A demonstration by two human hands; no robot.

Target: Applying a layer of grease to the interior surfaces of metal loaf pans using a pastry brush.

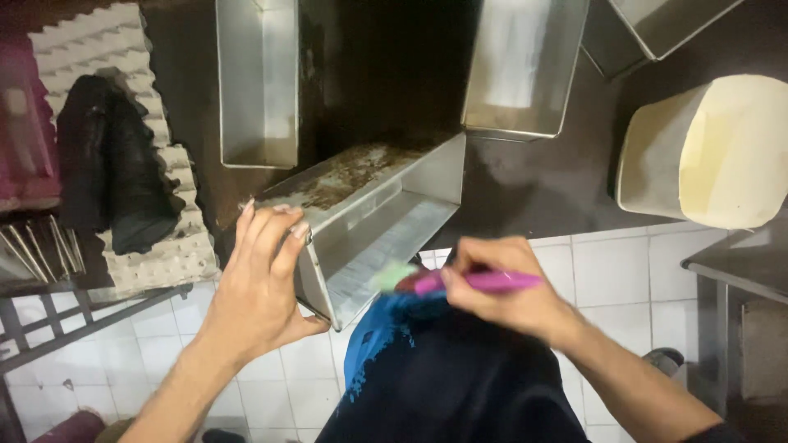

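Observation:
My left hand (264,279) grips the near end of a long metal loaf tin (369,215), which lies tilted on its side with its open mouth facing me at the table's edge. My right hand (502,289) is shut on a pink-handled brush (480,282). Its pale, blurred bristle end (392,276) sits just inside the tin's lower wall. The tin's upper outside face is stained brown.
Two more metal tins (258,82) (524,66) stand on the dark table behind, and another at the top right (657,29). A cream bucket (710,152) lies at right. A dark cloth (111,164) lies on ridged foam at left. White floor tiles below.

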